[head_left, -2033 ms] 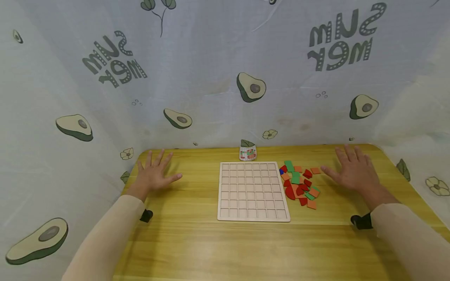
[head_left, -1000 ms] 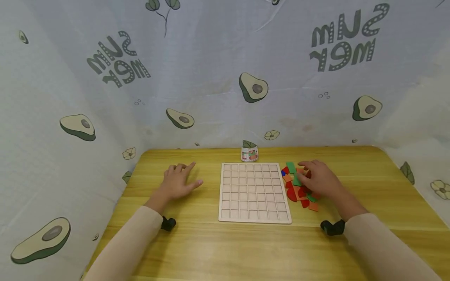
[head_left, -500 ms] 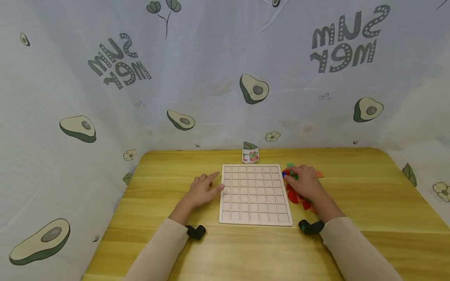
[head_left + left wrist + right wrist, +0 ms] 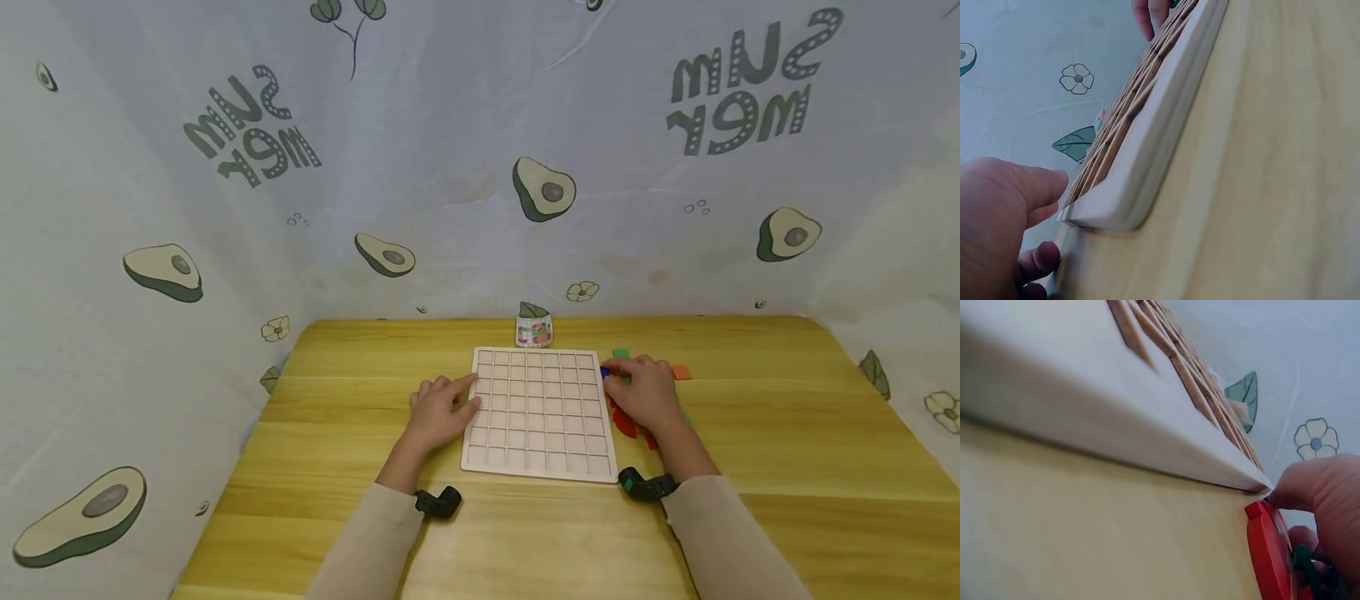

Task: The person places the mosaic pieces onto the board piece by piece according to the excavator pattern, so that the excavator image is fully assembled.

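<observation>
- The grid board [image 4: 537, 412] lies flat on the wooden table [image 4: 300, 467], straight in front of the person and between both hands, presumably so that either can reach it.
- The left hand [image 4: 437, 410] is at the board's left edge, forefinger stretched out and thumb on the rim. It touches rather than grasps, I'd judge to steady or nudge the board.
- The right hand [image 4: 647, 393] bends down over the heap of pieces just beside the board's right edge, its thumb and forefinger beside a blue piece [image 4: 605, 372]. From here I can't tell whether it grips one.
- The heap sits on that side, likely to spare the right hand a long reach. Red pieces [image 4: 624, 422] peep out below the palm, a green piece [image 4: 621, 353] beyond the fingers, an orange piece [image 4: 681, 372] off to the right; the hand hides much of the rest.
- Behind the board is a small patterned patch [image 4: 534, 332], perhaps a card for looking at; its print is too small to read.
- Against a second ago, the left hand is now at the board instead of well apart from it, and the right has come in from the heap's outer side.
- Against half a second ago, the board is turned slightly, its near edge further left.
</observation>
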A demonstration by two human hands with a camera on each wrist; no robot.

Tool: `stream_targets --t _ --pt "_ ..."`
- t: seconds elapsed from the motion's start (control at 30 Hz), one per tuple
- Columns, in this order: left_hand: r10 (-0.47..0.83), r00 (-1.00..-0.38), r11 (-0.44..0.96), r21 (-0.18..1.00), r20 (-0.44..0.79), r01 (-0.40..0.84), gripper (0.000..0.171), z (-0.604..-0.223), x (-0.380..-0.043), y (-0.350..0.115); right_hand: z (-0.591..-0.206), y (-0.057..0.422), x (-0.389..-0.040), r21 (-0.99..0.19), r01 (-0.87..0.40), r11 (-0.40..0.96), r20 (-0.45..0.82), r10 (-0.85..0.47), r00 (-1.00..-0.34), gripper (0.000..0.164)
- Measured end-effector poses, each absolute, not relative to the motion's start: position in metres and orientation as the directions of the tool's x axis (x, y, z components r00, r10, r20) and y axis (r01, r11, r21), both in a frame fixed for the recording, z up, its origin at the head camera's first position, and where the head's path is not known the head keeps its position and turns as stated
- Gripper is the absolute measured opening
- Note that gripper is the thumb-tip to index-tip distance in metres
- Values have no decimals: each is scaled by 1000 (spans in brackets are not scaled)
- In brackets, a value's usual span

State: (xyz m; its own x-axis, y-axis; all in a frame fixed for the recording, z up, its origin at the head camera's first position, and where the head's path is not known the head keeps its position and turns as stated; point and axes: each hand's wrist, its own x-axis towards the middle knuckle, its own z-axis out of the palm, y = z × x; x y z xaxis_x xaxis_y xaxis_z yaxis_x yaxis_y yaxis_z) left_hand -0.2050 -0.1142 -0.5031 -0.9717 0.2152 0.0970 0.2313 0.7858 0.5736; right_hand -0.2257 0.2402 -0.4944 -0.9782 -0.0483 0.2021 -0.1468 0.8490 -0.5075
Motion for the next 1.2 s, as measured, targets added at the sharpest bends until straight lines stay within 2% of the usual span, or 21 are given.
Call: stream_targets --t 0.37,0.6,1.2 --pt "216 -968 806 536 130 252 40 -505 -199 -113 -495 242 -221 -515 -146 845 191 -53 -980 32" --pt "210 -970 795 556 124 244 40 -507 -196 -112 -495 249 -222 -530 -157 833 183 -69 -981 28" --pt "195 -968 774 581 161 252 38 -510 -198 -115 -493 242 -222 -520 -97 849 143 -25 -989 37"
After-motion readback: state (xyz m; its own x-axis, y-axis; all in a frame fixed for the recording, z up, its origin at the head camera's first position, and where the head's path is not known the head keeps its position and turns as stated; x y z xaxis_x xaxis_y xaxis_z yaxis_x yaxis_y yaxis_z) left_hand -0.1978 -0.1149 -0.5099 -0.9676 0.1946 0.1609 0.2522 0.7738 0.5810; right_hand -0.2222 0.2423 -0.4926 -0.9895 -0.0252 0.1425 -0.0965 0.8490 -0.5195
